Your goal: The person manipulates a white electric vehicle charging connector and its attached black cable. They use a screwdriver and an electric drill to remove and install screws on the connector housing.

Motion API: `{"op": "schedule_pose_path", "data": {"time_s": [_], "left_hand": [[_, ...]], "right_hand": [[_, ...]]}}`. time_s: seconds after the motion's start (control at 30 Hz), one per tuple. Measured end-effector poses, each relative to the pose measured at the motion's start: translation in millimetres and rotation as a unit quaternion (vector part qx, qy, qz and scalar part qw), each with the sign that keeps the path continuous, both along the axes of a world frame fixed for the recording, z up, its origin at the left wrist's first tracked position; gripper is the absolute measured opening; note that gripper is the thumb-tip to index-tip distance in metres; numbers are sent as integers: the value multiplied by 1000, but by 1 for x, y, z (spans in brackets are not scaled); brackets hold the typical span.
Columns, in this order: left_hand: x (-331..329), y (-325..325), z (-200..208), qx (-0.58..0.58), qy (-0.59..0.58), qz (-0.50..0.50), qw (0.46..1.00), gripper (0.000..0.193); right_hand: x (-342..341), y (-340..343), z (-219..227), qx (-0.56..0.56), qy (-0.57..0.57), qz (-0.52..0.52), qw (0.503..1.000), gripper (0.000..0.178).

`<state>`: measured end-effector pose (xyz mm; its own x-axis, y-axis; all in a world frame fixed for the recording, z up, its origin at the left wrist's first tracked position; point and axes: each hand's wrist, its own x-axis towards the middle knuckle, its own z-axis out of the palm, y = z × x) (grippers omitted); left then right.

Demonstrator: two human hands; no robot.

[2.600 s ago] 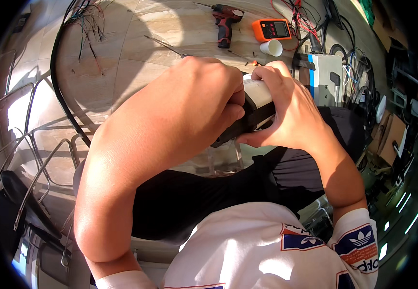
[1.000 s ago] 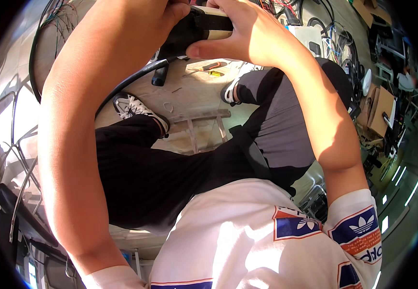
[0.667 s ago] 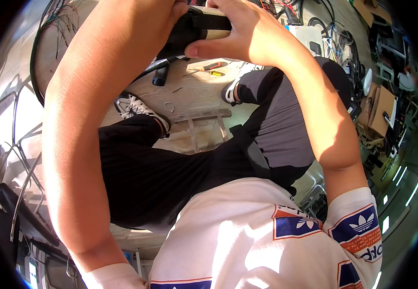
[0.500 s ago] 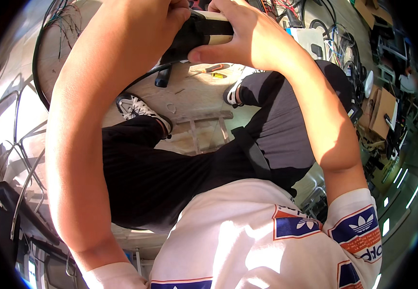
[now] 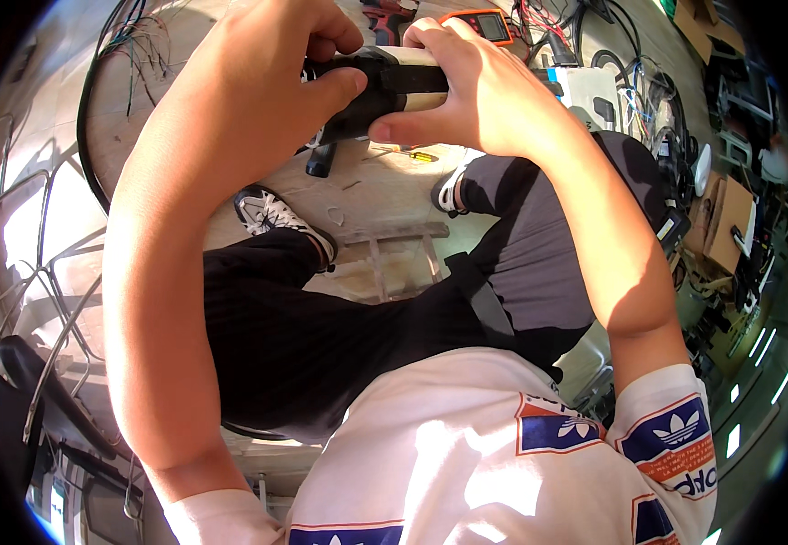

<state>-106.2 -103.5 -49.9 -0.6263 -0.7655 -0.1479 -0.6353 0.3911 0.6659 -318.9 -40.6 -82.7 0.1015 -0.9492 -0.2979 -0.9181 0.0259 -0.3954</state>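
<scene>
Between my two hands is a rounded black and cream device (image 5: 371, 95), its exact kind unclear, raised above the floor. My right hand (image 5: 480, 95) clasps its right end, with the thumb along the near side and the fingers over the far side. At its left end, my left hand (image 5: 290, 77) has the thumb laid on the black part and the fingers bent at the far edge. The left palm hides much of that end. Below the device, a screwdriver with a yellow handle (image 5: 423, 156) lies on the floor.
Beyond my hands are a red and black power tool (image 5: 387, 20) and an orange multimeter (image 5: 483, 27). Loose thin wires (image 5: 131, 54) lie at the far left. A white box (image 5: 589, 95) and cables sit right, near a cardboard box (image 5: 728, 222). Metal chair frames (image 5: 40, 227) stand left.
The whole view has shifted, so my hands and the device sit lower in it and the multimeter shows more. My left thumb has moved nearer to me across the device's black part.
</scene>
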Motion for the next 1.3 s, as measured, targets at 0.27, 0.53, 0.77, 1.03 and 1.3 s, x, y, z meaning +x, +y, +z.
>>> {"op": "schedule_pose_path", "data": {"time_s": [0.27, 0.53, 0.77, 1.03, 1.3], "left_hand": [[-2, 2, 4, -15, -24, 22, 999, 28], [-6, 4, -11, -103, 81, -9, 991, 14], [-10, 3, -1, 10, 26, 36, 999, 19], [-9, -3, 4, 85, -13, 57, 995, 25], [-7, 4, -13, -130, 77, -20, 988, 16]], "right_hand": [[-1, 0, 0, 7, -8, 1, 1000, 108], [0, -2, 2, 30, -16, -8, 999, 110], [-2, 0, -1, 11, -27, 2, 1000, 109], [-1, -1, 0, 13, -33, 2, 999, 110], [0, 0, 0, 5, -12, -3, 1000, 109]]}}
